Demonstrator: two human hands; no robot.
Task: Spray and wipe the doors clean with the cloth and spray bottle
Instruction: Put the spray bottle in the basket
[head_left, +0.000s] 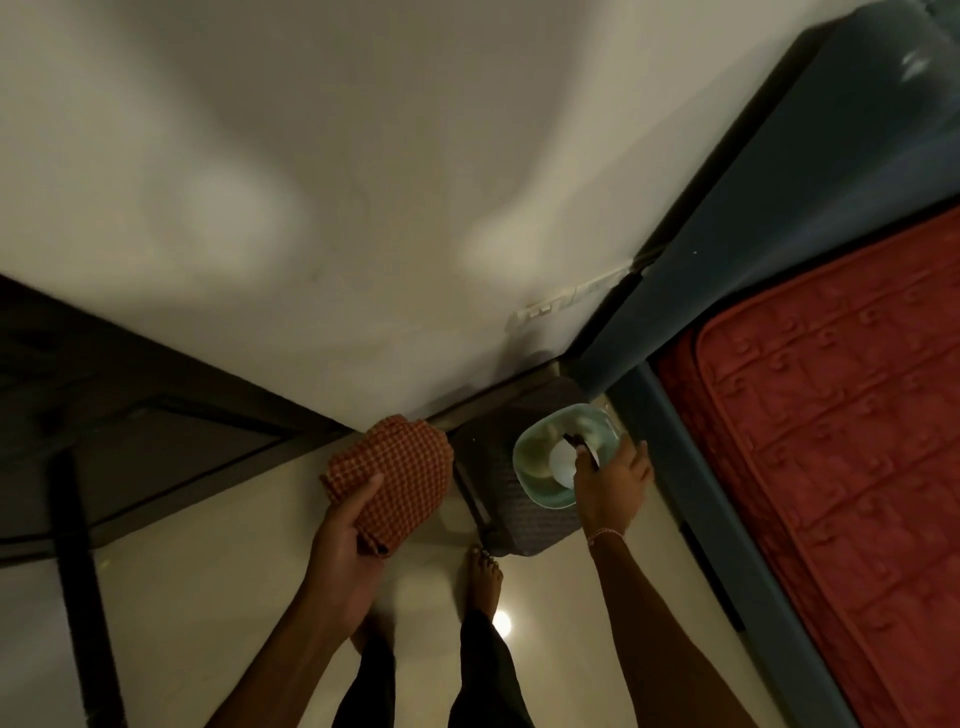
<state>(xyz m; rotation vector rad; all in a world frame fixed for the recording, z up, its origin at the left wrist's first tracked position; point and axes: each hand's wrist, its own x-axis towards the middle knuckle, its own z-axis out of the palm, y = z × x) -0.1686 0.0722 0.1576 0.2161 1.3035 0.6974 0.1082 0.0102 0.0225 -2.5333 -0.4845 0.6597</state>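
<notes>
My left fingers (366, 486) grip the cloth (402, 467); can't tell what my right fingers (635, 451) hold; tugging could tip the basin (521, 460)

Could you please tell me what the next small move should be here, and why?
Probably the right hand should grip the white bottle with the dark top and lift it out of the pale green tub on the dark stool. The left hand already holds the checked cloth, and the right hand is at the bottle, though whether it grips it yet is unclear.
</notes>
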